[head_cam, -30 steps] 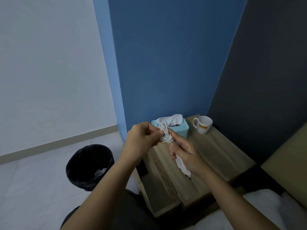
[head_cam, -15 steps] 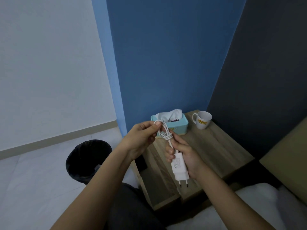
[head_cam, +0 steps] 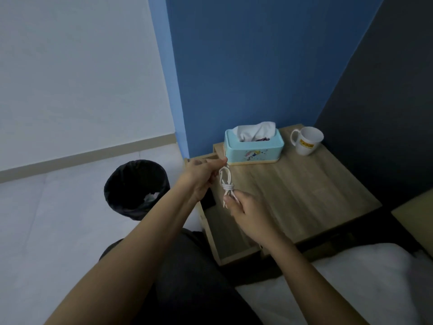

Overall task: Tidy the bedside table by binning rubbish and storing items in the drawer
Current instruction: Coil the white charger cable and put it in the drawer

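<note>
- A blue wall [head_cam: 246, 66] stands behind the fingers, with a dark grey wall [head_cam: 386, 102] to their right.
- A pale white wall [head_cam: 77, 78] is far left of the fingers, with a beige skirting board [head_cam: 86, 157] at its foot.
- The light floor [head_cam: 46, 219] lies left of and below the fingers.
- White bedding [head_cam: 339, 285] lies below and right of them.
- The light is dim.

There are two hands: one left hand [head_cam: 203, 174] and one right hand [head_cam: 248, 211]. There is one coiled white cable [head_cam: 226, 184]. On the one wooden desk [head_cam: 304, 191] there are one tissue box [head_cam: 254, 147] and one white mug [head_cam: 307, 140]. On the floor stands one black bin [head_cam: 137, 188].
</note>
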